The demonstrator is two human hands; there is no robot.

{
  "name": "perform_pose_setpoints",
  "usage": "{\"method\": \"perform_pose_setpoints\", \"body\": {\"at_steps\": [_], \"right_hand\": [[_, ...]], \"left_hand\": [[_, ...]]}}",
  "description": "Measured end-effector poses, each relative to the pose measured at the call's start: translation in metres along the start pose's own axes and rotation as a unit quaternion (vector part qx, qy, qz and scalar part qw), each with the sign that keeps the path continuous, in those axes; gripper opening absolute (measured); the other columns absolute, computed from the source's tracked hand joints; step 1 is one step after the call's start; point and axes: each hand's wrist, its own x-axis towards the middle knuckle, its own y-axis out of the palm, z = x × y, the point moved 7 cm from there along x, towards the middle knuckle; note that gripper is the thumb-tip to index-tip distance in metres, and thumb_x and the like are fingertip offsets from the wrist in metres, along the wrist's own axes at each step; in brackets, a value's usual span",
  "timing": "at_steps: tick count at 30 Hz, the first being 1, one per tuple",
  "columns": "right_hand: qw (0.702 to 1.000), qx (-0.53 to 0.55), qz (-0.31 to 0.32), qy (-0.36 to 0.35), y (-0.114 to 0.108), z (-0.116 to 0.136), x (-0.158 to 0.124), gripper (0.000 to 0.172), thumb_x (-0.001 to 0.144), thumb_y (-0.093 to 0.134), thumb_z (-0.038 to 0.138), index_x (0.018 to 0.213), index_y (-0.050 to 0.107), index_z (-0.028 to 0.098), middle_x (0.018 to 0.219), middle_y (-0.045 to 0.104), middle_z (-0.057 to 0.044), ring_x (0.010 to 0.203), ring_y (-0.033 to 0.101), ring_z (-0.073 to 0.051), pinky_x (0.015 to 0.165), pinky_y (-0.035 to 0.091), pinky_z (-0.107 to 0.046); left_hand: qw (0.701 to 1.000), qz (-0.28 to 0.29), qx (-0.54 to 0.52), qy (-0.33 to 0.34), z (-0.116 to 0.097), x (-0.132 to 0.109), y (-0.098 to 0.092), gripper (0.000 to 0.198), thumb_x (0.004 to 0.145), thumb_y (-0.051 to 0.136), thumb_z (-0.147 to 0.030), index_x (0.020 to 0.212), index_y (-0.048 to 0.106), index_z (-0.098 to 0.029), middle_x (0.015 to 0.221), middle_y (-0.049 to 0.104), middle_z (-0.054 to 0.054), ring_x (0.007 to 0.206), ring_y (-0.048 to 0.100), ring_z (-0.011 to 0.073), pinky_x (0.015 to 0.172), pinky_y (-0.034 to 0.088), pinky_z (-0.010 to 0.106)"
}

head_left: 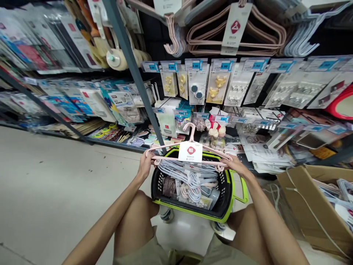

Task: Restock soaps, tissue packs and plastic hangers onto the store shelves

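Left hand (145, 165): It is closed around the left end of the bundle, and the fingers curl over the plastic arms.

Right hand (235, 165): It is grasping the right end of the same bundle, with the fingers lying over the arms.

Held thing: A bundle of pink plastic hangers (168, 146) is above the basket, at lower middle of the frame. A white paper tag (190, 151) with a red mark hangs on it.

Basket: A black shopping basket (190, 212) with a lime-green rim stands just below the hands, between the person's knees. I cannot tell what carries it.

Inside basket: White hangers (187, 176) and some packaged goods already lie there.

Done and left: The pink bundle is over the opening and is not yet lying inside.

Lower right: A cardboard box (309, 195) holds more pale hangers (331, 191).

Upper right: Packs of wall hooks (217, 82) and more pink hangers (209, 36) hang on the store shelves (82, 73).

Left: A pale floor (55, 191) runs along the shelves.
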Motion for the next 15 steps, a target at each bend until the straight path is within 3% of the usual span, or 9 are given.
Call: {"method": "perform_pose_setpoints", "body": {"at_steps": [2,5,11,13,15], "right_hand": [[0.996,-0.067,0.050,-0.025,0.008,0.004,-0.004,0.030,0.073,0.075,0.037,0.097,0.071,0.019,0.088,0.072,-0.003,0.080,0.065,-0.019,0.070,0.056,-0.029],[0.992,-0.082,0.082,-0.057,0.010,0.011,-0.011,0.024,0.071,0.074,0.038,0.085,0.073,0.019,0.084,0.072,-0.002,0.080,0.063,-0.019,0.072,0.052,-0.028],[0.972,-0.125,0.194,-0.049,0.026,0.015,-0.034,0.038,0.070,0.075,0.044,0.098,0.079,0.019,0.082,0.073,-0.001,0.072,0.062,-0.017,0.064,0.046,-0.025],[0.970,-0.155,0.171,-0.073,0.039,0.017,-0.039,0.033,0.066,0.076,0.041,0.090,0.078,0.018,0.076,0.071,0.001,0.069,0.060,-0.017,0.062,0.043,-0.025],[0.974,-0.165,0.111,-0.108,0.052,0.021,-0.041,0.025,0.068,0.075,0.039,0.082,0.075,0.018,0.073,0.069,0.001,0.069,0.057,-0.017,0.063,0.039,-0.025]], "left_hand": [[1.000,-0.010,0.008,0.022,-0.013,-0.005,0.000,0.019,0.084,0.058,-0.037,0.082,0.058,-0.018,0.058,0.054,-0.005,0.047,0.051,0.0115,0.041,0.043,0.022],[0.998,-0.015,0.028,0.053,-0.034,-0.011,-0.002,0.027,0.088,0.051,-0.039,0.067,0.051,-0.021,0.053,0.051,-0.003,0.045,0.049,0.0127,0.043,0.042,0.024],[0.988,-0.043,0.073,0.127,-0.081,-0.025,-0.011,0.027,0.090,0.056,-0.040,0.070,0.054,-0.021,0.059,0.051,-0.004,0.052,0.045,0.0129,0.050,0.039,0.025],[0.981,-0.042,0.103,0.160,-0.096,-0.033,-0.008,0.021,0.088,0.060,-0.039,0.078,0.058,-0.021,0.067,0.054,-0.003,0.059,0.048,0.0139,0.056,0.040,0.025],[0.969,-0.035,0.144,0.196,-0.111,-0.041,-0.003,0.019,0.089,0.062,-0.040,0.086,0.061,-0.021,0.076,0.057,-0.002,0.067,0.050,0.0155,0.061,0.043,0.026]]}}
